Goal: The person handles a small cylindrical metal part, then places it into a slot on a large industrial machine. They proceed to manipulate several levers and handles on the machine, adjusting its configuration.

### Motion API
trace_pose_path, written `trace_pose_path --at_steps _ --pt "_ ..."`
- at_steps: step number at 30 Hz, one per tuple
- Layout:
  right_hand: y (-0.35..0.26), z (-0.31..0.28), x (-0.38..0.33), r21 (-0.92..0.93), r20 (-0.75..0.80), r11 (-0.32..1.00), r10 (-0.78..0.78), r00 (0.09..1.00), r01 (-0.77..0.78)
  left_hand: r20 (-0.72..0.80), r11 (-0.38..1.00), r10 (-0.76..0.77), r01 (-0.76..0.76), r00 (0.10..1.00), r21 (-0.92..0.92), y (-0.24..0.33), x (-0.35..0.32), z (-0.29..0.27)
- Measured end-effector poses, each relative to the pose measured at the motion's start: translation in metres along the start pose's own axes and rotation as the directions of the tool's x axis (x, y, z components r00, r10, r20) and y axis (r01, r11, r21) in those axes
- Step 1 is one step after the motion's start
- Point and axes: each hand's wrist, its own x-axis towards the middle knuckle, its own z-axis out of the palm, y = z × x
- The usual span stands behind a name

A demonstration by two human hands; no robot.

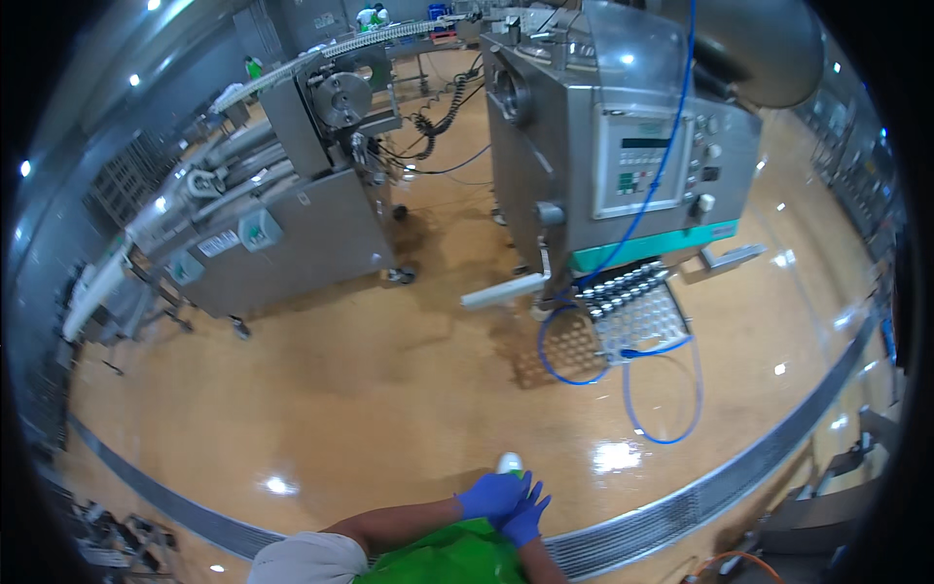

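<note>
Both blue-gloved hands meet low centre: left hand (491,494) overlaps right hand (525,521), fingers curled, grip unclear. Small white rounded object (509,461) just above them. Glossy tan floor (370,389), steel machine (603,146) with green band.

Bright overhead lamps; white glare spots scattered on the glossy floor (389,389). Short soft shadows sit under the machines (603,156). Strong fisheye bend, the drain grate (681,506) curving; black vignette at the corners. Slight softness toward the rim, centre sharp.

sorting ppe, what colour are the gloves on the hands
Blue, on both the left hand and right hand; clearest in the head view.
</note>
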Motion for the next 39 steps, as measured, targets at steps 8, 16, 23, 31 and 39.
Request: trace_pose_path --at_steps 8,16,23,31,39 --pt "-0.113 -0.137 0.198 -0.105 -0.254 0.814 -0.577 0.776 0.571 -0.275 0.824 -0.439 0.261 0.856 -0.503 -0.119 -0.017 -0.181" --pt "-0.219 -0.187 0.362 0.293 0.157 0.736 -0.666 0.729 0.610 -0.022 0.033 -0.762 0.006 0.648 -0.999 -0.277 -0.035 -0.187" --pt "-0.280 -0.227 0.487 0.492 0.056 0.765 -0.505 0.861 0.417 -0.349 0.426 -0.705 -0.024 0.617 -0.904 -0.445 -0.028 -0.313" --pt "-0.290 -0.322 0.618 0.701 -0.148 0.644 -0.288 0.946 0.306 -0.756 0.715 -0.471 -0.306 0.454 -0.629 -0.534 0.032 -0.556" --pt "-0.329 -0.416 0.793 0.807 -0.358 0.378 -0.298 0.885 0.454 -0.803 0.751 -0.585 -0.300 0.111 -0.588 -0.585 0.036 -0.683"
